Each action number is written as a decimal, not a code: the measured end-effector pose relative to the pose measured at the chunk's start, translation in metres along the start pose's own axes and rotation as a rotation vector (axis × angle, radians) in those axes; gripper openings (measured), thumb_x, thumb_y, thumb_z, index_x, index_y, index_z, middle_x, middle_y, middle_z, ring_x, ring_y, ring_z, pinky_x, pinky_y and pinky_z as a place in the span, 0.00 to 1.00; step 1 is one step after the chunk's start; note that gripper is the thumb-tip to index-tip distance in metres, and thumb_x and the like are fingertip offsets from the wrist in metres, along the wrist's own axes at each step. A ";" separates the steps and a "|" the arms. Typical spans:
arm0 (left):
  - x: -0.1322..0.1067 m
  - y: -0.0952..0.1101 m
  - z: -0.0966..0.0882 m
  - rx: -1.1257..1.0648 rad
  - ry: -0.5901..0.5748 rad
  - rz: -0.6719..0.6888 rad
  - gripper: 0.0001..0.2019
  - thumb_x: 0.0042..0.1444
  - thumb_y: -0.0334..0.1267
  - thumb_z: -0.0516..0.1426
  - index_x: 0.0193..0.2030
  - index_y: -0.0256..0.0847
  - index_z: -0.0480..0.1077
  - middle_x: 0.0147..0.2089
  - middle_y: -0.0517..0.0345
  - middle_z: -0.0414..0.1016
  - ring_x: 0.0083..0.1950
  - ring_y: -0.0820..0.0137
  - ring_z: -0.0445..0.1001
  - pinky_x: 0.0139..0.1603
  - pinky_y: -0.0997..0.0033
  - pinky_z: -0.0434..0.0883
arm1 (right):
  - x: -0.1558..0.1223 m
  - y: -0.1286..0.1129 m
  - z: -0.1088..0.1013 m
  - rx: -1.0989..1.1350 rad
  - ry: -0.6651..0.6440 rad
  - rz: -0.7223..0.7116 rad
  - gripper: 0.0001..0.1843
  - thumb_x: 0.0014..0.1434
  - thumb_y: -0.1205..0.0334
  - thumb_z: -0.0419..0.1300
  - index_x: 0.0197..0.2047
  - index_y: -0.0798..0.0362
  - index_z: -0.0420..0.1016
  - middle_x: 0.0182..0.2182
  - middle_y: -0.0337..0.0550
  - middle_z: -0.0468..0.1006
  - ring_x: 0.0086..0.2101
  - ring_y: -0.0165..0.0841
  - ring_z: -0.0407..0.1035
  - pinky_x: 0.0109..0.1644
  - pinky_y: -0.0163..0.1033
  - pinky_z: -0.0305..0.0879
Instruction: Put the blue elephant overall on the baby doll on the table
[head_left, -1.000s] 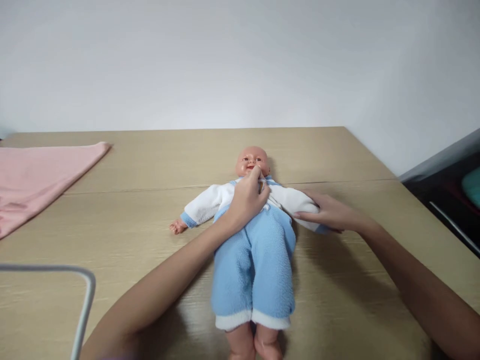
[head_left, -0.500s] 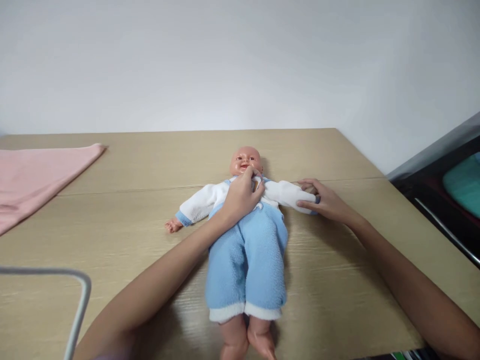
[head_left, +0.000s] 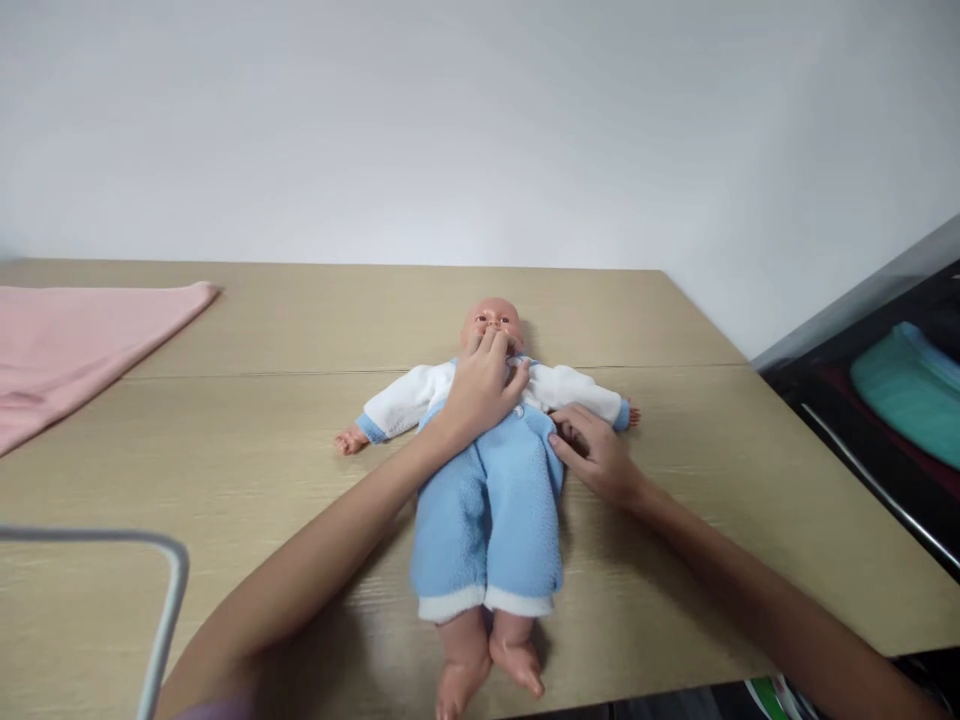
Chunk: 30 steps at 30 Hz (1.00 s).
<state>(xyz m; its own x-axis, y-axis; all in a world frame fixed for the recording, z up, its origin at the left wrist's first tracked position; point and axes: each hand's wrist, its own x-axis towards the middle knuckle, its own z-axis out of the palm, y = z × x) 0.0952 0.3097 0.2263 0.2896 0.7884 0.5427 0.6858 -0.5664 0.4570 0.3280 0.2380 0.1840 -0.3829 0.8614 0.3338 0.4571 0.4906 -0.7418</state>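
Observation:
A baby doll point(head_left: 484, 560) lies on its back on the wooden table, feet toward me. It wears an outfit with white sleeves, blue cuffs and blue trousers point(head_left: 450, 530) edged in white. My left hand point(head_left: 480, 385) rests over its upper chest, curled at the collar, with fingertips against the chin and mouth. My right hand point(head_left: 596, 450) is at the doll's waist, below its outstretched arm, with thumb and fingers closed on the side of the blue cloth. Fingertips of the right hand are partly hidden.
A pink cloth point(head_left: 82, 340) lies at the table's left. A bent grey metal bar point(head_left: 169, 600) stands at the lower left. To the right is a black piece of furniture with a teal item point(head_left: 911, 390) on it. A white wall rises behind the table point(head_left: 262, 320).
My right hand has let go of the doll's sleeve end and moved left and down to its waist. The doll's small hand now shows. My left fingers have shifted up over its mouth.

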 end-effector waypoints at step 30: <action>-0.077 0.043 -0.017 -0.025 -0.295 0.200 0.30 0.75 0.50 0.61 0.77 0.40 0.61 0.76 0.38 0.72 0.77 0.44 0.68 0.79 0.40 0.67 | 0.011 0.026 0.003 0.343 0.041 0.195 0.25 0.70 0.31 0.66 0.38 0.45 0.77 0.34 0.39 0.74 0.38 0.40 0.68 0.46 0.45 0.70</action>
<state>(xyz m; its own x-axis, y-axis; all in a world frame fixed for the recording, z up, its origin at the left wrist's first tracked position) 0.0917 0.2207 0.2163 0.5994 0.6948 0.3975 0.5806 -0.7192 0.3818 0.3333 0.2598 0.1660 -0.2796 0.9420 0.1858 0.2209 0.2515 -0.9423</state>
